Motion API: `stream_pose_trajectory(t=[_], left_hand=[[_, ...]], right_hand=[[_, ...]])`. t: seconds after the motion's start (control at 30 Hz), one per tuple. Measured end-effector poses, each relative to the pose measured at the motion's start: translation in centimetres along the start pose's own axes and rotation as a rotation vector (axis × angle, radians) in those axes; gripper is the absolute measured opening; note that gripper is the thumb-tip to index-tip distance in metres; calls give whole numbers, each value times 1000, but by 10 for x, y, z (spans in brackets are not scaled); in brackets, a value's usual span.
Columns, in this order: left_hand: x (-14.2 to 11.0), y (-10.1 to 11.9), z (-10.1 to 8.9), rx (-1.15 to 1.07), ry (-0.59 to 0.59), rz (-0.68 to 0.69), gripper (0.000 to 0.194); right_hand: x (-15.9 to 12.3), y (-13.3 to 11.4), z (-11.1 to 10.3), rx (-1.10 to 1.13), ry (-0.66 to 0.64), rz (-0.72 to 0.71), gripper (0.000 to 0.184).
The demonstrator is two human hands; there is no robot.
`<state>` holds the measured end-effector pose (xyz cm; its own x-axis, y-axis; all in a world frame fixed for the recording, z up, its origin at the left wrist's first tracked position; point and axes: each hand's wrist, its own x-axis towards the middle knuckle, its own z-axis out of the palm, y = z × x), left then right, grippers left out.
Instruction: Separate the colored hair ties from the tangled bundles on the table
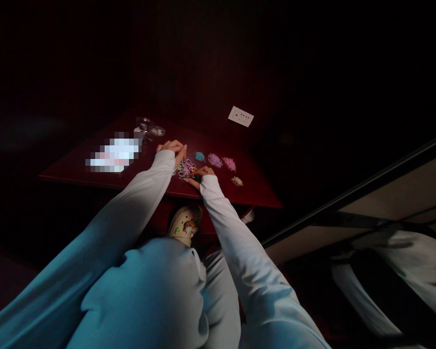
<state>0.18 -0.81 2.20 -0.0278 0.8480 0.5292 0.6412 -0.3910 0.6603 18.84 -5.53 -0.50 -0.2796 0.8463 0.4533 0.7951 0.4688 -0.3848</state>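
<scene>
A loose pile of pastel hair ties (186, 168) lies near the front edge of the dark red table, between my two hands. My left hand (171, 147) is at the pile's far left side, bent at the wrist, with thumb and fingertips together; whatever they hold is too small to make out. On the near right side of the pile is my right hand (202, 173), low over the table, its thumb and index finger apart. Small sorted heaps lie to the right: teal bits (199, 156), purple bits (215, 160), pink bits (229, 164) and cream bits (237, 181).
Clear plastic containers (149, 128) stand at the back left of the table (141, 175). A bright, pixelated rectangle (116, 154) lies at its left. A white socket plate (241, 117) is on the wall behind. Below the front edge shows a cream clog (186, 223) with charms.
</scene>
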Motion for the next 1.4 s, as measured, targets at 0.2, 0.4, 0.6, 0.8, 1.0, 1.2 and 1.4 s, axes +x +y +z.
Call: stream_pose_trajectory(t=[0.2, 0.4, 0.6, 0.8, 1.0, 1.2, 1.4], left_hand=[[0, -1, 1, 3, -2, 11, 46], [-1, -1, -1, -5, -6, 27, 44], [0, -6, 2, -15, 5, 34, 44], [2, -12, 5, -37, 17, 57, 42], [2, -13, 5, -42, 1, 57, 42], [-2, -4, 4, -29, 58, 39, 42], [-4, -5, -3, -36, -15, 85, 43]], right_hand=[[4, -9, 7, -48, -23, -12, 23], [11, -7, 12, -35, -45, -61, 4], [15, -8, 7, -27, -47, -61, 8], [6, -4, -5, 199, 71, 57, 21], [10, 16, -4, 389, 174, 215, 40], [-12, 64, -53, 245, 428, 347, 42], [-46, 105, -110, -26, 435, 435, 40]])
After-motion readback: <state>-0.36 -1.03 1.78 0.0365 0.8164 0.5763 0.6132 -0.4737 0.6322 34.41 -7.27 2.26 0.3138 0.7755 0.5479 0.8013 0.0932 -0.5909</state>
